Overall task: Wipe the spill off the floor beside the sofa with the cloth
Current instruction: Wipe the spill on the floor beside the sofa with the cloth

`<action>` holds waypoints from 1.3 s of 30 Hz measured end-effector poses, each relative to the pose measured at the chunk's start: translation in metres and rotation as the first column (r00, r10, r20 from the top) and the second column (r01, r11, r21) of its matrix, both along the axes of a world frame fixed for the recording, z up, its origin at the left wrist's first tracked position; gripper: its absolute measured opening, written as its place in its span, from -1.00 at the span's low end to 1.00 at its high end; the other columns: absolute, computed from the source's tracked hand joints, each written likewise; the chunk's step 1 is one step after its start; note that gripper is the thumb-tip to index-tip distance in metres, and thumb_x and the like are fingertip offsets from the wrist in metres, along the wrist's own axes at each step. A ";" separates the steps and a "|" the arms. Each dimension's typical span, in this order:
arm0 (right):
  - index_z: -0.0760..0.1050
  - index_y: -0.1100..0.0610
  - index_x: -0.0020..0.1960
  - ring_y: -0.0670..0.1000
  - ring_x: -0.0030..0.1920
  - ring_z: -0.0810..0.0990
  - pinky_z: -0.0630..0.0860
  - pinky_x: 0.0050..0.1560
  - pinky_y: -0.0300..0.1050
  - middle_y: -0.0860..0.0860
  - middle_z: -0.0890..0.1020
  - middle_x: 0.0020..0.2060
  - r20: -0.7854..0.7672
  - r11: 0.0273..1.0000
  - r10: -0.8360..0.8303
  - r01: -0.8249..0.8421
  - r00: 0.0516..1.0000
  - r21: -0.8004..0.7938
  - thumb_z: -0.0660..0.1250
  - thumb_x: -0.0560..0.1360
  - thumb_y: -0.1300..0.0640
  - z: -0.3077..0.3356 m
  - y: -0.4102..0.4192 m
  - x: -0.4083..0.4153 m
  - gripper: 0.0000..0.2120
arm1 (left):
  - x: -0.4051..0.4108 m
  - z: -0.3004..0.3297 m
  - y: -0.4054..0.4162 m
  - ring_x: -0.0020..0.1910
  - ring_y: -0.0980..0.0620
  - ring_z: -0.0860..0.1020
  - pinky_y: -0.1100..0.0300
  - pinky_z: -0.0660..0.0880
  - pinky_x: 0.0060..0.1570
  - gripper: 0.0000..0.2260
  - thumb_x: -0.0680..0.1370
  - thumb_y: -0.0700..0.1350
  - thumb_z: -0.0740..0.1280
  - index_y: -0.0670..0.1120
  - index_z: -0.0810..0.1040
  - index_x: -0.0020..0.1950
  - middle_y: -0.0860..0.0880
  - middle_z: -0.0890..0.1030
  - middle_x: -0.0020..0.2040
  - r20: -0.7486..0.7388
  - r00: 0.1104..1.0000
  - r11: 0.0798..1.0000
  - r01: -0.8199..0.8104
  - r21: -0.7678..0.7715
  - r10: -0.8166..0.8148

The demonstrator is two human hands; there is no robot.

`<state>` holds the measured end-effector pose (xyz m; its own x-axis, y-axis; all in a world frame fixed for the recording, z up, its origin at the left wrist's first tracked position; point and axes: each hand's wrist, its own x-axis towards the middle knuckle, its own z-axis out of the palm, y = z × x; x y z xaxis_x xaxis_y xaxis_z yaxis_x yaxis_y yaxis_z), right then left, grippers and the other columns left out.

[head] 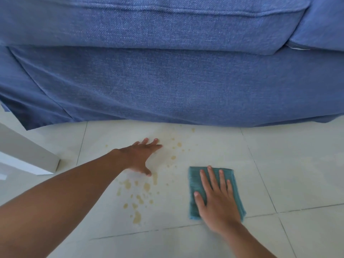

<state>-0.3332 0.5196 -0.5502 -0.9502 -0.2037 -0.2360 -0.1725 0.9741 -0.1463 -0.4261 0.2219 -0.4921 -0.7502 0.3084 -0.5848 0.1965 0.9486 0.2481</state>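
A yellowish spill (137, 199) lies in drops and small puddles on the pale tiled floor (297, 164), running from near the sofa's hem down toward me. A folded teal cloth (194, 183) rests flat on the tile to the right of the spill. My right hand (216, 200) presses flat on the cloth, fingers spread and pointing at the sofa. My left hand (142, 155) lies palm down on the floor among the upper drops, fingers apart, holding nothing. The blue fabric sofa (167, 81) fills the upper half of the view.
A white furniture leg or panel (28, 155) stands on the floor at the left edge, close to my left forearm. Dark grout lines cross the tiles in front of me and to the right.
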 end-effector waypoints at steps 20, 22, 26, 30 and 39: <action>-0.20 -0.10 0.62 0.14 0.59 -0.31 -0.30 0.55 0.22 -0.07 -0.22 0.63 0.104 0.999 0.041 -0.038 0.994 -0.033 -0.09 0.58 -0.13 0.014 -0.090 -0.170 -0.36 | 0.007 -0.013 -0.007 0.60 0.00 -0.23 0.02 -0.14 0.57 0.11 0.37 0.37 0.42 -0.04 -0.18 0.63 0.02 -0.20 0.64 -0.174 0.984 0.992 -0.054 -0.113 0.034; -0.20 -0.14 0.61 0.07 0.59 -0.33 -0.31 0.56 0.15 -0.12 -0.23 0.62 0.093 0.988 0.147 -0.143 0.985 -0.053 -0.08 0.60 -0.12 0.013 -0.084 -0.162 -0.38 | 0.003 -0.013 -0.007 0.61 0.02 -0.20 0.05 -0.14 0.56 0.13 0.34 0.38 0.44 -0.03 -0.17 0.63 0.03 -0.18 0.64 -0.193 0.980 0.993 -0.067 -0.097 0.048; -0.20 -0.18 0.60 0.04 0.59 -0.32 -0.29 0.56 0.14 -0.15 -0.22 0.62 0.132 0.996 0.087 -0.086 0.987 -0.011 -0.06 0.58 -0.16 0.014 -0.055 -0.177 -0.36 | 0.004 -0.015 -0.012 0.60 0.07 -0.19 0.09 -0.13 0.54 0.12 0.34 0.37 0.45 0.03 -0.17 0.63 0.10 -0.19 0.64 -0.188 0.978 0.994 -0.101 -0.029 0.094; -0.18 -0.15 0.61 0.14 0.59 -0.30 -0.30 0.54 0.24 -0.08 -0.20 0.63 0.118 0.998 0.058 -0.057 0.991 -0.015 -0.06 0.56 -0.16 0.016 -0.110 -0.199 -0.34 | 0.003 -0.014 -0.011 0.61 0.06 -0.18 0.10 -0.11 0.54 0.12 0.34 0.33 0.48 0.02 -0.16 0.64 0.11 -0.18 0.64 -0.189 0.977 0.994 -0.103 -0.020 0.097; -0.17 -0.21 0.60 0.02 0.59 -0.33 -0.32 0.56 0.13 -0.17 -0.20 0.62 0.119 0.993 0.119 -0.116 0.986 -0.032 -0.07 0.59 -0.13 0.008 -0.078 -0.158 -0.39 | 0.015 -0.018 -0.023 0.60 0.03 -0.22 0.04 -0.13 0.57 0.01 0.46 0.37 0.31 -0.05 -0.20 0.63 0.02 -0.26 0.63 -0.209 0.978 0.999 -0.002 -0.043 -0.007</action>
